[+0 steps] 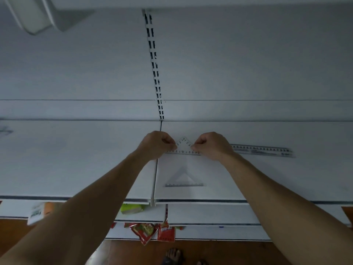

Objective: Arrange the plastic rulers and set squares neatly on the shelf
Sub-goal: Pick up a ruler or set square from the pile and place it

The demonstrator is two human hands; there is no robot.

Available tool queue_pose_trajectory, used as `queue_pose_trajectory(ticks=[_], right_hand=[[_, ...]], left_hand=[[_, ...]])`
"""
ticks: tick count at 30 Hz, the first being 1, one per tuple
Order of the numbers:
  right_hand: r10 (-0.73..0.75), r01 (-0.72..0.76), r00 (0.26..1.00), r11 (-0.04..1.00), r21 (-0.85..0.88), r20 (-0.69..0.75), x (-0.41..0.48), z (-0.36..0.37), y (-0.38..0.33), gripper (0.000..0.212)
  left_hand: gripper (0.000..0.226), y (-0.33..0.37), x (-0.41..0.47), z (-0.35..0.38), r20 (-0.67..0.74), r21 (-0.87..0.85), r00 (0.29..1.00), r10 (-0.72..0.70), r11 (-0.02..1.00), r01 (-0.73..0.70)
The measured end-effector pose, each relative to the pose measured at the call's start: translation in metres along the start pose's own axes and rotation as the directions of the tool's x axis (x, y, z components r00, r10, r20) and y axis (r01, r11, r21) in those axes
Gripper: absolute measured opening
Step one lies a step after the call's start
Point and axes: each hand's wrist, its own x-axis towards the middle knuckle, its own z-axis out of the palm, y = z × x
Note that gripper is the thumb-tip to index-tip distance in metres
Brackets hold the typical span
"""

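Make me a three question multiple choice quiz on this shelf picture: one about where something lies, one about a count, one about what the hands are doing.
1. Where does the long ruler lie on the shelf?
A) beyond the right hand, to its right
B) at the shelf's front edge
C) under the near set square

2. How many set squares show?
A) one
B) two
C) four

3. What holds the held set square?
A) nothing, it lies free
B) one hand only
C) both hands

Answers:
1 A: the long ruler stretches away to the right of the right hand.
2 B: one is held, and the near set square lies flat closer to the front edge.
3 C: the left hand and the right hand each pinch one side of it.
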Motion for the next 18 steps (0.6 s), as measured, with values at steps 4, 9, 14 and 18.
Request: queue_pose_trajectory(ticks=[4,9,14,18], right_hand=[[-0.009,0.008,1.000,0.999,-0.045,-0.022,0.0025,0.0022,0.0011,0.014],[-0.005,0.001,0.998,0.998,-0.059,-0.060,0.0032,0.0047,0.0018,0.015],[-0.013,0.008,0.998,0.997,-0.079,-0.061,0.0015,0.0048,0.0012,0.013],[-0.015,0.010,0.998,0.997,-0.078,-0.067,0.0019,0.0053,0.0011,0.012]], left_hand=[[0.011,-0.0018,0.0017,0.0015,-0.006,0.025,1.000,0.008,1.000,-0.008],[0.009,-0.0031,0.0008,0.0038,-0.037,0.068,0.999,0.008,0.998,-0.006],[0.010,-0.0046,-0.0036,0.0070,-0.068,0.094,0.998,0.017,0.996,-0.010],[0.009,-0.0062,-0.0075,0.0085,-0.084,0.081,0.996,0.022,0.997,-0.015]])
